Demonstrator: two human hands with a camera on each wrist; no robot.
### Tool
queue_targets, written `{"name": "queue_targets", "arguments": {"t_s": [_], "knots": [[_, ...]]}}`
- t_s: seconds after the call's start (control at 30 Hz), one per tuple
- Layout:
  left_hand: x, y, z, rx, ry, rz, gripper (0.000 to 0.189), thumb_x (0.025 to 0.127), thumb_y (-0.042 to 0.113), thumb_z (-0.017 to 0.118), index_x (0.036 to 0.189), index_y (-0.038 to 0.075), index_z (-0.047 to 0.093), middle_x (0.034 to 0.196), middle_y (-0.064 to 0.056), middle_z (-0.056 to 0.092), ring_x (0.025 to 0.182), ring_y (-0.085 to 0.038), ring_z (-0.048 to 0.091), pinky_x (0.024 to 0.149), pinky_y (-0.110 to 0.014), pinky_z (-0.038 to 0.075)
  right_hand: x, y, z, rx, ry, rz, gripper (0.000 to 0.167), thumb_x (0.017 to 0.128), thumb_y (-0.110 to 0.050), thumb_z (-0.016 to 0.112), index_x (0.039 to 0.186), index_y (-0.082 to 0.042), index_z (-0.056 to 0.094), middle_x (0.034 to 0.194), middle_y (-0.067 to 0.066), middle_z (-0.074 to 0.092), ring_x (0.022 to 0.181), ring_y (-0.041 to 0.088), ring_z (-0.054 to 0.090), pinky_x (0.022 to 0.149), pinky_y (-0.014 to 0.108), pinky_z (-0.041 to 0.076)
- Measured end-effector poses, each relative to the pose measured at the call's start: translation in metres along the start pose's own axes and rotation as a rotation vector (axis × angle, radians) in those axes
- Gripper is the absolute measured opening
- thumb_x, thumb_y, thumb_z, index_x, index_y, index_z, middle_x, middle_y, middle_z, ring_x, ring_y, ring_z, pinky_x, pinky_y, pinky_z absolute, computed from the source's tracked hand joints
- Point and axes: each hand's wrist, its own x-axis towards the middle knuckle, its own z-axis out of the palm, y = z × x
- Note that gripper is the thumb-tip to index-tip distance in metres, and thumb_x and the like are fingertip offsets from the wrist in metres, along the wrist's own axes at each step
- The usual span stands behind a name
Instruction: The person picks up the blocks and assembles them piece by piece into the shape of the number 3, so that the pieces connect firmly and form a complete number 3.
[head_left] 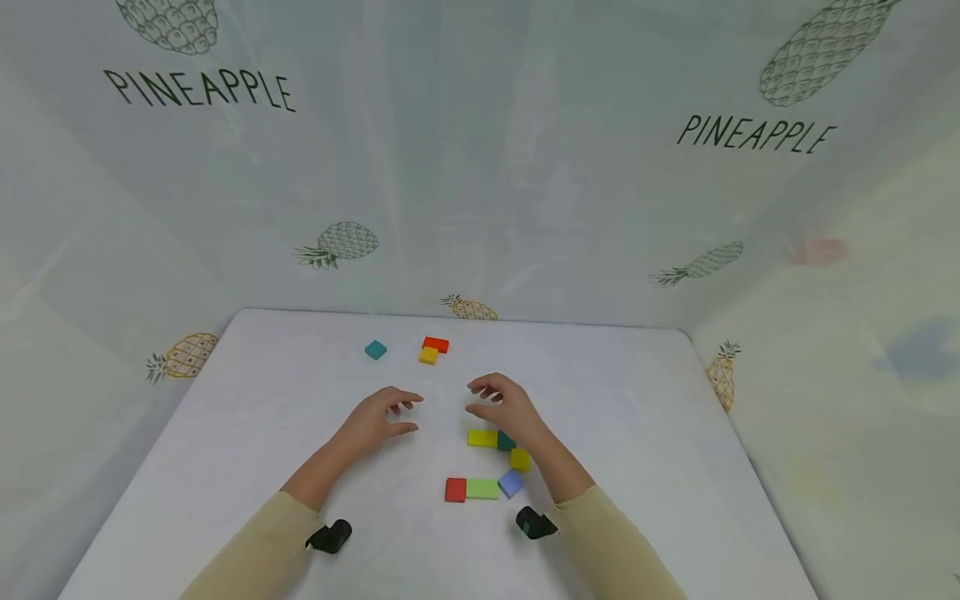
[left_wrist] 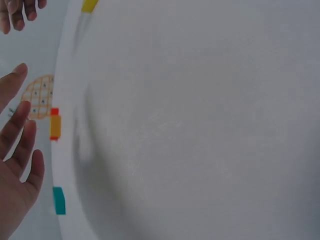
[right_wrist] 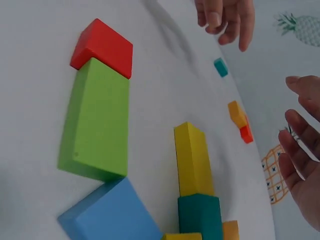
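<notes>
Left grip (head_left: 377, 413) apart over table (head_left: 622, 417); right grip (head_left: 512, 408) apart, near long yellow block (head_left: 482, 438) touching teal block (head_left: 506, 442)

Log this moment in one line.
left hand: empty | right hand: empty | long yellow rectangular block: touching squarish dark-teal block

3 blocks (head_left: 376, 350) lie near the far edge of the table (head_left: 600, 375).

Pale pineapple-print sheeting (head_left: 480, 167) around white table (head_left: 637, 417)
</notes>
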Motion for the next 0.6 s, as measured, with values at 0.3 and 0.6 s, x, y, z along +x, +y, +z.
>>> {"name": "queue_targets", "arguments": {"t_s": [0.3,0.6], "knots": [[0.015,-0.028,-0.016,-0.083,0.125,-0.065,0.045,0.084,0.018,0.078,0.126,0.011,0.064,0.108,-0.006,0.063,0.094,-0.023,0.056,0.084,-0.041,0.050,0.053,-0.012,0.028,0.009,-0.080,-0.039,0.035,0.088,-0.010,0.073,0.121,-0.002,0.064,0.117,0.013,0.062,0.106,0.029,0.055,0.094,0.040,0.045],[0.019,-0.062,-0.036,-0.169,0.259,-0.173,0.048,0.086,0.019,0.076,0.131,0.007,0.060,0.112,-0.013,0.062,0.098,-0.028,0.056,0.086,-0.045,0.047,0.090,-0.022,0.064,0.040,-0.061,-0.004,0.037,0.087,-0.010,0.075,0.121,-0.003,0.065,0.118,0.010,0.064,0.104,0.025,0.057,0.085,0.030,0.050]]}}
